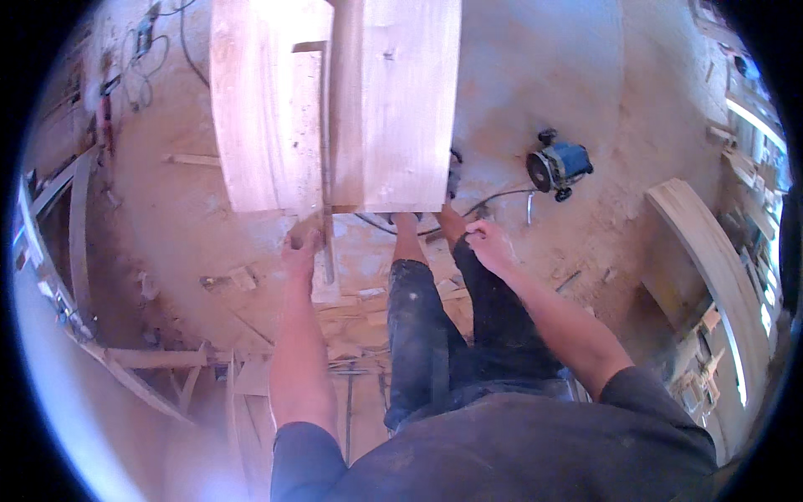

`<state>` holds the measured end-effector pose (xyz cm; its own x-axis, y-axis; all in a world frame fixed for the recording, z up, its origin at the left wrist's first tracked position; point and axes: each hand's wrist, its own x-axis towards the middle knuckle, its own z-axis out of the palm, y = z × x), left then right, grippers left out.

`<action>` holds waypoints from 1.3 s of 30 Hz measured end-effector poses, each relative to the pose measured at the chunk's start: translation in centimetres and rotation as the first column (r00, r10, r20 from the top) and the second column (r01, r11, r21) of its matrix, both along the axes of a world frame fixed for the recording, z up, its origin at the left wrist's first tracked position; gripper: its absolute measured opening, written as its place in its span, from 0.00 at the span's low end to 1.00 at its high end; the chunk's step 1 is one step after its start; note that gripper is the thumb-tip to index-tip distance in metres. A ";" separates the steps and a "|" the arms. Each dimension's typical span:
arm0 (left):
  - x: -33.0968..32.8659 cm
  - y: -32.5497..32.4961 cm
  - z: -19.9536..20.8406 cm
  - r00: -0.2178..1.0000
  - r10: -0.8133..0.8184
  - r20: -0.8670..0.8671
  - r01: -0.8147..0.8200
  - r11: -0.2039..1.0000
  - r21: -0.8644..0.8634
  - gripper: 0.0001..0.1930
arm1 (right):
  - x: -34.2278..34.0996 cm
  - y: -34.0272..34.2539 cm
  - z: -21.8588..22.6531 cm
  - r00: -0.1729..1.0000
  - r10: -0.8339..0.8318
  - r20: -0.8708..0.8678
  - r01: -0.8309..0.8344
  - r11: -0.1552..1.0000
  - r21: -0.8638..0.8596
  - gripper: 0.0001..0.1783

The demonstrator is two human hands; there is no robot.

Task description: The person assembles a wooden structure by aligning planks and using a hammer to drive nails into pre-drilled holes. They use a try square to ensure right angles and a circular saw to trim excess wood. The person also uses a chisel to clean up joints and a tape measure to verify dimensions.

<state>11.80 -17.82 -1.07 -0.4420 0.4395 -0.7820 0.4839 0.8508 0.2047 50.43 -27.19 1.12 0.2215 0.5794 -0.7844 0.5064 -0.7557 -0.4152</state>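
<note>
Two wide, pale wooden boards lie side by side in front of me, a left board (255, 117) and a right board (401, 109). A long narrow wooden strip (308, 134) rests along the inner edge of the left one and reaches toward me past its near end. My left hand (303, 249) is closed at the near end of this strip, its fingers curled against the wood. My right hand (492, 247) hangs over my right knee, apart from the boards, with its fingers curled together. Whether anything small is inside it is hidden.
A blue power tool with a round base (559, 166) lies on the dusty floor to the right, its cable running toward my feet. A thick curved wooden piece (711, 251) stands farther right. Offcuts (242, 278) and scraps litter the ground; timber (79, 234) lines the left side.
</note>
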 end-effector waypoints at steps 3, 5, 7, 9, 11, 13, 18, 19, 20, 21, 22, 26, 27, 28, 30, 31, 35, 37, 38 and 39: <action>-4.7 -2.9 -3.8 0.999 0.002 0.053 -0.006 0.997 0.079 0.51 | -2.7 3.0 0.4 0.993 0.098 -0.063 -0.094 0.993 0.070 0.13; -3.1 -2.2 -3.6 0.997 -0.048 0.058 0.044 0.997 0.070 0.50 | -4.3 5.0 -1.0 0.983 0.166 -0.074 -0.155 0.978 0.141 0.12; -4.1 -2.5 -3.6 0.993 -0.073 0.093 0.065 0.994 0.087 0.50 | -6.7 7.7 -2.6 0.961 0.257 -0.105 -0.228 0.946 0.231 0.11; -5.0 -3.5 -4.5 0.989 -0.095 0.109 0.084 0.992 0.098 0.50 | -9.9 10.8 -3.3 0.959 0.236 -0.157 -0.177 0.930 0.321 0.10; -3.9 -3.9 -4.8 0.990 -0.066 0.126 0.055 0.995 0.085 0.50 | -12.0 11.3 -4.8 0.949 0.315 -0.017 -0.274 0.850 0.450 0.09; -2.1 -2.8 -4.0 0.974 0.009 0.227 -0.038 0.992 0.123 0.49 | -13.5 10.8 -5.7 0.873 0.463 0.156 -0.478 0.743 0.469 0.08; -7.2 -6.2 -4.6 0.992 -0.032 0.124 -0.003 0.963 0.270 0.47 | -17.1 9.6 3.0 0.911 0.387 -0.143 -0.353 0.910 0.216 0.06; -6.2 -6.0 -4.7 0.986 -0.088 0.142 0.059 0.978 0.199 0.47 | -15.3 7.0 1.9 0.917 0.395 -0.054 -0.340 0.846 0.411 0.06; -4.9 -5.9 -4.4 0.976 -0.146 0.163 0.127 0.985 0.120 0.46 | -12.8 3.6 0.4 0.921 0.389 0.034 -0.336 0.745 0.577 0.06; -5.4 -6.4 -3.6 0.969 -0.195 0.151 0.192 0.981 0.034 0.46 | -11.2 1.8 0.7 0.816 0.554 0.165 -0.548 0.649 0.528 0.08; -6.8 -7.5 -3.7 0.977 -0.151 0.148 0.140 0.987 0.081 0.44 | -10.1 1.0 1.1 0.666 0.691 0.282 -0.725 0.510 0.462 0.09; -7.2 -9.8 -1.3 0.966 0.005 0.259 -0.043 0.989 0.141 0.40 | -3.9 -5.4 3.4 0.995 -0.104 -0.002 0.104 0.994 -0.035 0.18; -6.4 -9.2 0.4 0.951 0.037 0.306 -0.078 0.989 0.124 0.40 | -1.3 -8.3 2.9 0.991 -0.093 0.098 0.100 0.993 -0.062 0.17; -7.1 -9.0 1.0 0.936 0.041 0.349 -0.078 0.993 0.093 0.39 | -0.2 -10.1 2.6 0.981 -0.081 0.177 0.097 0.992 -0.083 0.17; -11.8 -10.4 1.9 0.923 0.074 0.377 -0.091 0.995 0.029 0.39 | -1.3 -10.4 4.5 0.875 -0.484 0.029 0.479 0.853 -0.206 0.12; -11.6 -9.7 2.8 0.944 -0.003 0.330 -0.006 1.000 0.027 0.38 | 0.1 -11.1 5.4 0.930 -0.359 0.076 0.366 0.897 -0.248 0.11; -12.4 -13.7 5.1 0.915 -0.200 0.349 0.221 0.975 -0.021 0.34 | 1.2 -23.0 7.0 0.917 -0.087 0.388 0.109 0.994 -0.034 0.06; -13.7 -11.2 7.9 0.929 -0.110 0.353 0.110 0.994 0.019 0.34 | -1.5 -16.1 8.0 0.967 -0.154 0.205 0.178 0.978 -0.106 0.12; -13.0 -10.3 8.3 0.937 -0.047 0.346 0.046 0.999 0.012 0.33 | -1.9 -12.5 10.5 0.971 -0.188 0.146 0.209 0.967 -0.144 0.16; -11.4 -10.7 8.1 0.929 0.020 0.369 -0.016 1.000 -0.014 0.33 | -1.3 -14.7 10.2 0.958 -0.224 0.179 0.245 0.964 -0.105 0.16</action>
<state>0.44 -28.53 7.04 -0.1287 0.4246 -0.8962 0.3606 0.8619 0.3566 49.12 -41.94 11.28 0.4706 0.3958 -0.7886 0.3621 -0.9017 -0.2364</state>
